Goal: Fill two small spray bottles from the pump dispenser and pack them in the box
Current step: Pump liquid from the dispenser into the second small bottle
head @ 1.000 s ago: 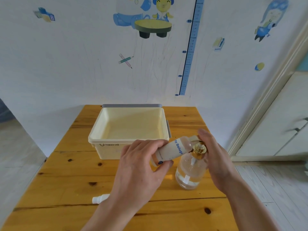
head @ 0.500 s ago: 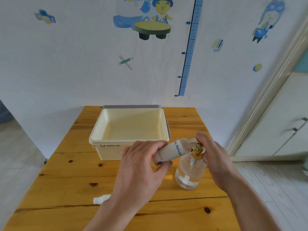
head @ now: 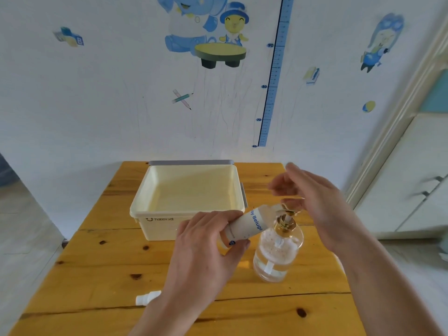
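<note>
While your left hand (head: pixel 206 246) grips the spray bottle (head: pixel 249 225) mid-frame, press your spread right hand (head: pixel 315 202) squarely onto the pump dispenser (head: pixel 278 253).

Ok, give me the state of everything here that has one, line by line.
small spray bottle, tilted, mouth at the pump spout, gripped by the left hand.
pump dispenser, upright on the table, part full, bubbly.
right hand, fingers loose above the pump head, blurred.
box, open-topped, no bottle inside.
white spray top, lying on the table, half hidden.
</note>
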Motion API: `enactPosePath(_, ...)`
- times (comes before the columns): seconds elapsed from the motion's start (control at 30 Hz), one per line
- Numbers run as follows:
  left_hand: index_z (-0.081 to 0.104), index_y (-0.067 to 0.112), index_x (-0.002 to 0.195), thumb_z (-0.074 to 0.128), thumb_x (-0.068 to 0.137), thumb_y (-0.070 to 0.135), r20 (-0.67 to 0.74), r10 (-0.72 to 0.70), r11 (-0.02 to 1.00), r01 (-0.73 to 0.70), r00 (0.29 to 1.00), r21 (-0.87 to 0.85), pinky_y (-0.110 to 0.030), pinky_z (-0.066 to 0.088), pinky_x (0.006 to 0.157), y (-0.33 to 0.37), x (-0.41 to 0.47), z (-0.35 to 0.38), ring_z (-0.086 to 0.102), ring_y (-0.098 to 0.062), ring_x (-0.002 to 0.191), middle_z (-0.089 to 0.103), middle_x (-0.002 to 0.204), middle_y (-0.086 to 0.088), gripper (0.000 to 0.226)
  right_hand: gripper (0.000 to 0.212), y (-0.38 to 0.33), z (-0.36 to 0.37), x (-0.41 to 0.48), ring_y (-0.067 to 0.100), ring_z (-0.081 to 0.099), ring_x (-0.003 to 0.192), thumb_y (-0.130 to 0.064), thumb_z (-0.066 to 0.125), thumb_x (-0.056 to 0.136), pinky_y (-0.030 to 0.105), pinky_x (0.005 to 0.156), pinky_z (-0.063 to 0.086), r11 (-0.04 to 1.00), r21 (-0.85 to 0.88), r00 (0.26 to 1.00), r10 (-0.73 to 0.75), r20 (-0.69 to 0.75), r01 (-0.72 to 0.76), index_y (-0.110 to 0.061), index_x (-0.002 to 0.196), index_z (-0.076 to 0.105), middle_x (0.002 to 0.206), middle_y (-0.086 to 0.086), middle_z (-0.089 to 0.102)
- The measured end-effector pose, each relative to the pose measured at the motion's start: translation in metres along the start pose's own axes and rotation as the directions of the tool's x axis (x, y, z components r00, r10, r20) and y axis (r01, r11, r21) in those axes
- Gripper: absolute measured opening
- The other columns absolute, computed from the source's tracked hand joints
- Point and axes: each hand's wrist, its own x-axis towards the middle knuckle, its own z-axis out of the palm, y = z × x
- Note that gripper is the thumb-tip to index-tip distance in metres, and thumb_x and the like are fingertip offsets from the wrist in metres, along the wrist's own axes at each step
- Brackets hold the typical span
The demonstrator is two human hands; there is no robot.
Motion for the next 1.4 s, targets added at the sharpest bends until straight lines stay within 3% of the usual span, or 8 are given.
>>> enactPosePath(0.13,0.063,0.038,0.108,0.082,0.071,0.034,-0.003,-0.004,1.000,0.004,1.000,-0.018,-0.013,0.033,0.087,0.001,-0.001,0.000,0.050,0.004,0.094,0.062,0.095,0.028,0.042,0.044,0.000,0.014,0.009,0.019,0.066,0.082,-0.034,0.046,0.098,0.041,0.081,0.051,0.997,-0.051,0.991,0.067,0.116,-0.061,-0.018,0.065,0.072,0.082,0.005,0.076)
enactPosePath(0.27,0.064,0.037,0.108,0.082,0.070,0.035,0.003,0.002,1.000,-0.002,1.000,-0.008,-0.015,0.035,0.082,0.001,0.001,0.000,0.052,0.004,0.093,0.063,0.096,0.026,0.042,0.042,0.010,0.020,0.009,0.020,0.063,0.076,-0.030,0.050,0.094,0.043,0.071,0.046,0.995,-0.046,0.992,0.096,0.080,-0.092,-0.022,0.059,0.071,0.075,0.003,0.075)
enactPosePath(0.37,0.064,0.038,0.108,0.082,0.071,0.035,0.024,-0.007,1.000,0.007,1.000,-0.003,-0.013,0.034,0.081,0.000,-0.001,0.000,0.052,0.005,0.093,0.063,0.096,0.026,0.042,0.040,0.015,0.020,0.009,0.018,0.062,0.074,-0.030,0.051,0.094,0.040,0.070,0.044,0.995,-0.032,0.991,0.096,0.091,-0.093,-0.019,0.061,0.071,0.075,0.003,0.075)
enactPosePath(0.5,0.064,0.038,0.108,0.082,0.069,0.036,0.002,-0.007,1.000,0.007,1.000,-0.013,-0.014,0.035,0.081,0.002,-0.002,0.000,0.051,0.005,0.093,0.062,0.095,0.028,0.043,0.030,0.010,0.012,0.008,0.017,0.066,0.074,-0.026,0.054,0.096,0.031,0.068,0.049,0.975,0.152,0.971,0.127,0.203,-0.160,-0.011,0.076,0.071,0.080,0.009,0.075)
enactPosePath(0.67,0.064,0.037,0.107,0.082,0.071,0.036,0.012,-0.001,1.000,0.001,1.000,-0.007,-0.015,0.036,0.080,0.001,-0.002,0.002,0.051,0.005,0.091,0.063,0.095,0.027,0.041,0.023,0.019,0.013,0.011,0.021,0.067,0.085,-0.013,0.048,0.097,0.040,0.077,0.049,0.994,0.010,0.984,0.110,0.141,-0.113,-0.013,0.095,0.071,0.083,0.005,0.077)
enactPosePath(0.9,0.063,0.038,0.107,0.083,0.070,0.035,0.009,-0.010,1.000,0.010,1.000,-0.026,-0.017,0.036,0.081,0.002,-0.003,0.002,0.051,0.006,0.093,0.061,0.094,0.030,0.042,0.027,0.019,0.012,0.010,0.023,0.067,0.086,-0.024,0.048,0.099,0.044,0.082,0.049,0.989,0.056,0.978,0.128,0.163,-0.138,-0.013,0.093,0.072,0.087,0.007,0.077)
enactPosePath(1.13,0.063,0.039,0.106,0.082,0.070,0.035,0.024,-0.017,1.000,0.018,1.000,-0.018,-0.015,0.036,0.079,0.001,-0.003,0.002,0.052,0.004,0.090,0.062,0.093,0.028,0.041,0.025,0.023,0.014,0.011,0.025,0.066,0.087,-0.015,0.048,0.097,0.043,0.076,0.046,0.996,-0.026,0.987,0.091,0.130,-0.089,-0.017,0.092,0.072,0.084,0.004,0.077)
enactPosePath(1.4,0.063,0.039,0.108,0.082,0.071,0.036,0.026,-0.016,1.000,0.016,1.000,-0.012,-0.012,0.034,0.082,0.002,-0.001,-0.002,0.051,0.005,0.095,0.064,0.096,0.026,0.041,0.024,0.018,0.011,0.012,0.024,0.066,0.087,-0.013,0.047,0.098,0.041,0.076,0.046,0.993,-0.003,0.970,0.120,0.212,-0.122,-0.012,0.096,0.071,0.088,0.007,0.078)
